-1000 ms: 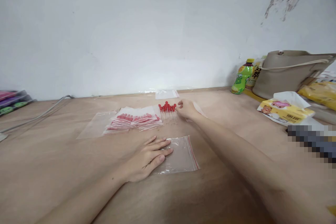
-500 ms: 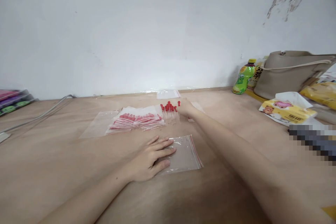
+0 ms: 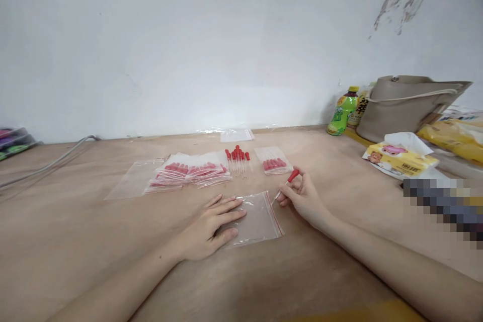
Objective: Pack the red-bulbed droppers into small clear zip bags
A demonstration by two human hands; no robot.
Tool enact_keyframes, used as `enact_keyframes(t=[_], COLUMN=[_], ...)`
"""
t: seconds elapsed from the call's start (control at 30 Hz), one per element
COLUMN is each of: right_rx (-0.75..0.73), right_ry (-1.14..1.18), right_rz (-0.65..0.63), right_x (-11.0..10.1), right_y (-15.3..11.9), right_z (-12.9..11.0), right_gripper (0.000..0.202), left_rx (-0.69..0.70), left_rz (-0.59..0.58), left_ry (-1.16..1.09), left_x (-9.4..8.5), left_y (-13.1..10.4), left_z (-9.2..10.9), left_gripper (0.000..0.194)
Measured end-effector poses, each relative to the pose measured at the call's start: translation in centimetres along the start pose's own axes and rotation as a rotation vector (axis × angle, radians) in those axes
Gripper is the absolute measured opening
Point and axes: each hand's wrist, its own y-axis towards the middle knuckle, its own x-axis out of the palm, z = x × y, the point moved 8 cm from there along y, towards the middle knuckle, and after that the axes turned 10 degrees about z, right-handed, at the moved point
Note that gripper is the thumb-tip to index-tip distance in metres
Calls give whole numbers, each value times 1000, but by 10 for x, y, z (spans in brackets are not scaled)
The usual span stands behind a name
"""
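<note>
So we're using the clear zip bag as our landmark, since everything sits around it. Our left hand is palm-down on its left part, fingers loosely spread and not gripping anything, just pinning the plastic. Our right hand is just off the bag's right end, thumb and fingers pinched round one red-topped dropper, bulb up, thin tube slanting down toward the red-striped edge. Tip and edge look super close; we can't tell if they touch.

Our two cents on doing this bit well: leave the left palm's weight on the bag so the film doesn't skate, and go light with the pinch, because that tube is skinny and probably easy to snap. We'd lower the tube to a flatter angle so the tip doesn't snag on the edge. Can't tell whether the lips there are parted, so we'd check that first.

As for the rest: just beyond the bag's right end lies a small packed bag with red tops showing, nearest to our knuckles and the likeliest thing to get bumped. The loose droppers are straight beyond the bag, and the pile of filled bags is beyond it to the left. Well off to its right we've got a tissue pack and a green bottle, neither in our way. Shine on the plastic is the real nuisance, tbh.
</note>
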Motion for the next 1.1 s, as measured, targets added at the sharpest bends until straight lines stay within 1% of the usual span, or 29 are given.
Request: enact_keyframes(t=[0.1,0.17,0.2,0.27,0.37,0.4,0.47,0.57,0.67,0.77,0.9,1.1], right_rx=[34,74,90,107,88,65,-3,-138,-265,-328,-313,-223], right_ry=[53,64,48,-30,-209,-258,-336,-464,-569,-609,-612,-549], right_rz=[-55,-108,-155,-297,-571,-638,-713,-724,-686,-658,-644,-613], right_x=[8,8,8,6,5,4,4,10,19,24,26,27], right_y=[-3,-2,-1,1,-2,-3,-6,-11,-15,-17,-18,-20], right_z=[3,5,5,4,2,1,-3,-9,-12,-13,-12,-11], right_gripper=[60,48,43,37,30,29,27,26,28,31,28,20], left_rx=[-18,-29,-29,-24,-16,-15,-13,-10,-22,-33,-22,3], left_rz=[34,53,52,38,39,43,45,43,39,21,20,26], left_ry=[-4,-4,-4,-6,-7,-6,-5,-2,13,24,27,13], left_x=[-3,-5,-4,-4,-4,-5,-5,-5,-4,-2,-2,-2], left_y=[-1,-1,-1,-1,-1,0,0,-1,0,1,2,2], left_z=[0,-1,0,0,1,1,2,1,0,-1,0,2], left_gripper=[50,54,55,55,56,57,57,57,56,56,56,55])
